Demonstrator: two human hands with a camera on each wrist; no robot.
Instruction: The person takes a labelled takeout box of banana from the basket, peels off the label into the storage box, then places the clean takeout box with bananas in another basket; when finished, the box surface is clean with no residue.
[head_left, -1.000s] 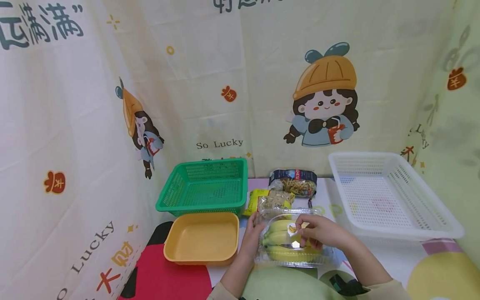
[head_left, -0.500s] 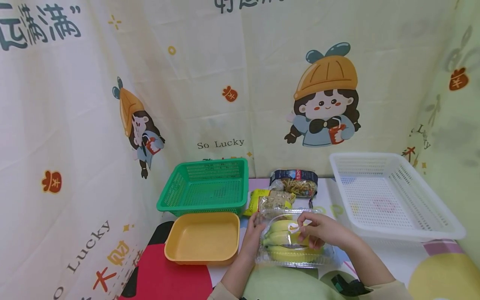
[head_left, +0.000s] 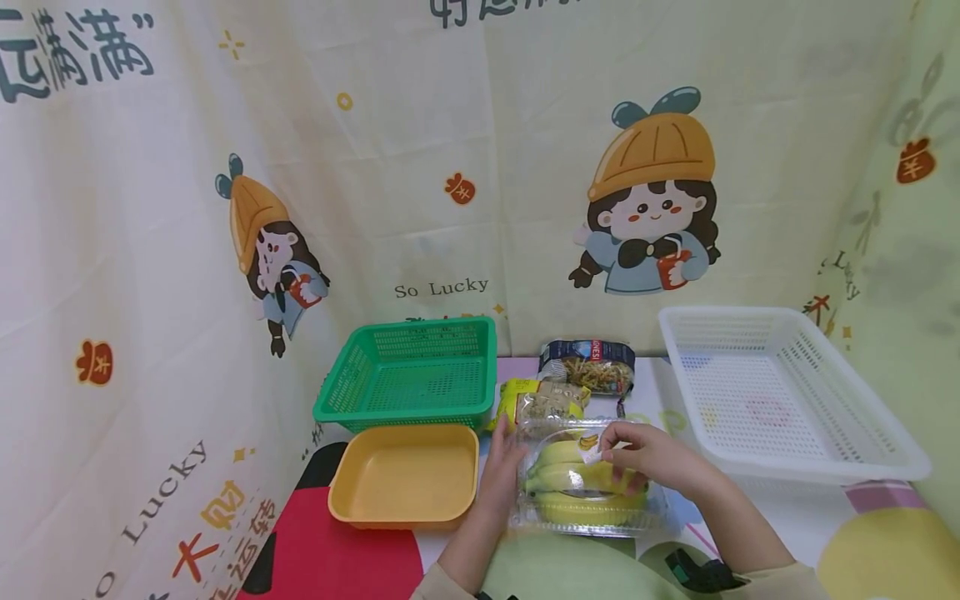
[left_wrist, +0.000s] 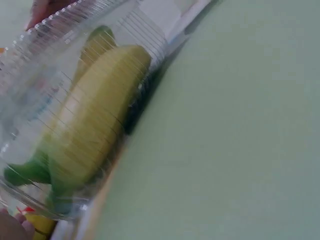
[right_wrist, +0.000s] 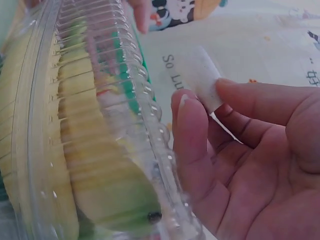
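Note:
Yellow bananas (head_left: 581, 506) lie inside a clear plastic clamshell box (head_left: 528, 521) in front of the person. My left hand (head_left: 498, 479) rests against the box's left side with its fingers fairly straight. My right hand (head_left: 647, 457) is over the box's upper right, where thumb and finger pinch a small white sticker (head_left: 590, 450) with a banana picture. The right wrist view shows the sticker's blank back (right_wrist: 202, 75) standing away from the lid, held by its edge. Ribbed box walls with bananas (left_wrist: 95, 115) fill much of the left wrist view.
Left of the box stand a yellow-orange tub (head_left: 405, 475) and a green basket (head_left: 420, 408). Behind it lie a yellow food bag (head_left: 517, 404) and a dark pasta bag (head_left: 588, 367). A white basket (head_left: 810, 462) is at the right. A printed curtain (head_left: 525, 150) hangs behind.
My right hand has pulled the sticker up from the lid, its banana picture now tilted and higher. My left fingers have straightened a little along the box's side. The box has stayed put.

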